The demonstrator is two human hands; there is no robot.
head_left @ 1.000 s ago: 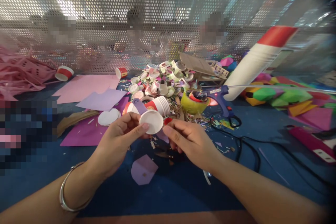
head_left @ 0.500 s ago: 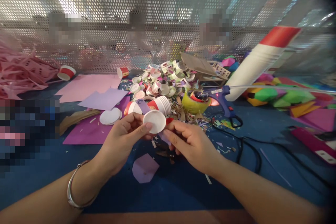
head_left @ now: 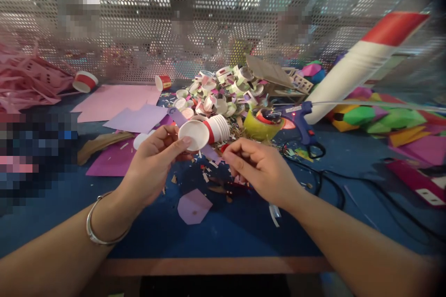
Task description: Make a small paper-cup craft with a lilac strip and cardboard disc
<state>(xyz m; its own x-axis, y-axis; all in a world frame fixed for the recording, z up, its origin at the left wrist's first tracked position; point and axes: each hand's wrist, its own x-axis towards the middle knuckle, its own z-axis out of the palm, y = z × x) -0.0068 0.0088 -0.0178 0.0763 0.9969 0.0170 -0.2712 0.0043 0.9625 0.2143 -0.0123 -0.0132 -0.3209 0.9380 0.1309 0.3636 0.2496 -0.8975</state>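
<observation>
1. White rimmed disc [head_left: 197,135], held above the blue table [head_left: 240,239]; probably light, stiff, easily crushed; best pinched by its rim.
2. Left hand [head_left: 155,155]: thumb and fingers clamped on it.
3. Right hand [head_left: 256,164]: curled nearby; cannot tell whether it grips anything.

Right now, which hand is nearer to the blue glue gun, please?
Right. The right hand is left of the glue gun, on its near side; the left hand is farther left.
</observation>
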